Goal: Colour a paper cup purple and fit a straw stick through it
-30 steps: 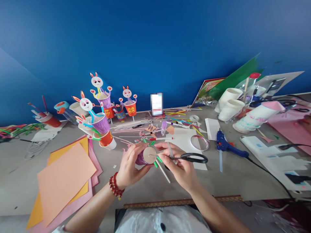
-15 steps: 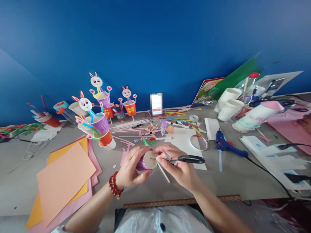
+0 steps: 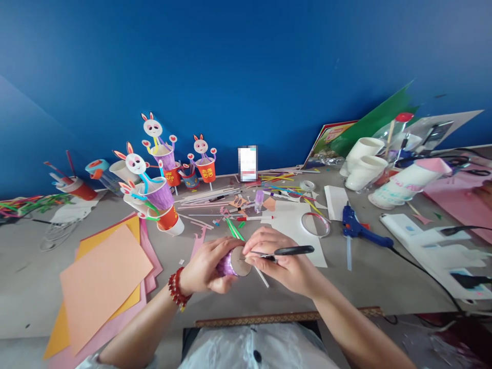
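My left hand (image 3: 209, 264) is wrapped round a purple-sided paper cup (image 3: 241, 264), its pale round bottom turned toward my right hand. Black-handled scissors (image 3: 294, 250) are gripped in my right hand (image 3: 279, 256), with the handles pointing right. My right fingertips and the scissor tip are at the cup's bottom; whether the point goes into the paper I cannot tell. Just under the hands lies a white stick (image 3: 261, 275) on the table. Green strips (image 3: 234, 229) lie behind the cup.
Rabbit-faced cup figures (image 3: 156, 192) stand at the left, behind stacked coloured paper (image 3: 105, 282). On the right are a blue glue gun (image 3: 363, 230), a tape roll (image 3: 315, 225) and a white power strip (image 3: 426, 256). Straws and pens litter the back. Part of another person's hand (image 3: 483, 195) shows at the right edge.
Both hands and the cup have shifted slightly toward me. The scissors have turned, their blades now closer together and lying flatter against the cup's bottom.
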A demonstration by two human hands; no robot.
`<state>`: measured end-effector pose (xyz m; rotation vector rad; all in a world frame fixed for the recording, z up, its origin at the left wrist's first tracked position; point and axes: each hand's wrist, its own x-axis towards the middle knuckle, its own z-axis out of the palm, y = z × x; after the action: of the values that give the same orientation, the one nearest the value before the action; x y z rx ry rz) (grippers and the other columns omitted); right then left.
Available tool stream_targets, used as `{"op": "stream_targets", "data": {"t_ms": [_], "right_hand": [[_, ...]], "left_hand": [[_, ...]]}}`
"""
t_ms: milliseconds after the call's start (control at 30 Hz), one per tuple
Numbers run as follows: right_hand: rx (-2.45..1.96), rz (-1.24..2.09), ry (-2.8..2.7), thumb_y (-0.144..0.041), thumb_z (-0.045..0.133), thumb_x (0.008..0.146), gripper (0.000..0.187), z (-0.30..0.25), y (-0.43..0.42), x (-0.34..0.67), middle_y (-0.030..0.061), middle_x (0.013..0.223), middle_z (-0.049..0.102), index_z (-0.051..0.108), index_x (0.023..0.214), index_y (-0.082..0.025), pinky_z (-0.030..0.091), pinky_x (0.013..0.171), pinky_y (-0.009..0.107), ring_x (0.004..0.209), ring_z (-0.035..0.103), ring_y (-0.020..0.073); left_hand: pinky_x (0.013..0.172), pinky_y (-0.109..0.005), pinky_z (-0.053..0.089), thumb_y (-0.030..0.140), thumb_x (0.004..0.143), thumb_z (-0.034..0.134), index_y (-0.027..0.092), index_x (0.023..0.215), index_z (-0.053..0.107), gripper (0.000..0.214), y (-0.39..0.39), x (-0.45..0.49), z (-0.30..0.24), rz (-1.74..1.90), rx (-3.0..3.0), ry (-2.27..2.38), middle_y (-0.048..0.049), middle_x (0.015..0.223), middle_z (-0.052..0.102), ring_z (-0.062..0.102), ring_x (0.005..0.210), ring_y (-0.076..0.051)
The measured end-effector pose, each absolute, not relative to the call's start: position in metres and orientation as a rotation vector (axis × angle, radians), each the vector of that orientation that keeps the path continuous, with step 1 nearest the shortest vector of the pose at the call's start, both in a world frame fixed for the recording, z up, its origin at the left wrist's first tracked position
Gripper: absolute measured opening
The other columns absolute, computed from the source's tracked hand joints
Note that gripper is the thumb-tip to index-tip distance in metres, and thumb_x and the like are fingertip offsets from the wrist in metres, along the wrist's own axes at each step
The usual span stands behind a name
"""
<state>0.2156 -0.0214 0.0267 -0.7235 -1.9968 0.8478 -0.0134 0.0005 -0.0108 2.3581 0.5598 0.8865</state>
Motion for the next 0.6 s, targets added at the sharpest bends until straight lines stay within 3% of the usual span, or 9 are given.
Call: {"op": "stream_targets", "data": {"t_ms": [267, 600], "right_hand": [[-0.592, 0.917, -2.018, -0.021, 0.064, 0.094, 0.009, 0.0258, -0.0176, 0.218, 0.0058, 0.093, 0.073, 0.071, 0.09, -0.02, 0.05, 0.084, 0.034, 0.089, 0.063, 0.0181], [-0.612, 0.903, -2.066, -0.023, 0.061, 0.095, 0.01, 0.0256, -0.0189, 0.2182, 0.0051, 0.095, 0.072, 0.07, 0.091, -0.02, 0.049, 0.085, 0.034, 0.09, 0.062, 0.0176]], "left_hand": [[0.078, -0.035, 0.054, 0.044, 0.08, 0.061, 0.018, 0.124, 0.053, 0.052, 0.0, -0.0128, -0.0081, 0.816, 2.227, 0.48, -0.0133, 0.106, 0.066, 0.066, 0.092, -0.025], [0.078, -0.034, 0.055, 0.044, 0.081, 0.059, 0.017, 0.121, 0.054, 0.049, -0.002, -0.0107, -0.0059, 0.793, 2.186, 0.473, -0.0132, 0.105, 0.066, 0.067, 0.09, -0.024]]}}
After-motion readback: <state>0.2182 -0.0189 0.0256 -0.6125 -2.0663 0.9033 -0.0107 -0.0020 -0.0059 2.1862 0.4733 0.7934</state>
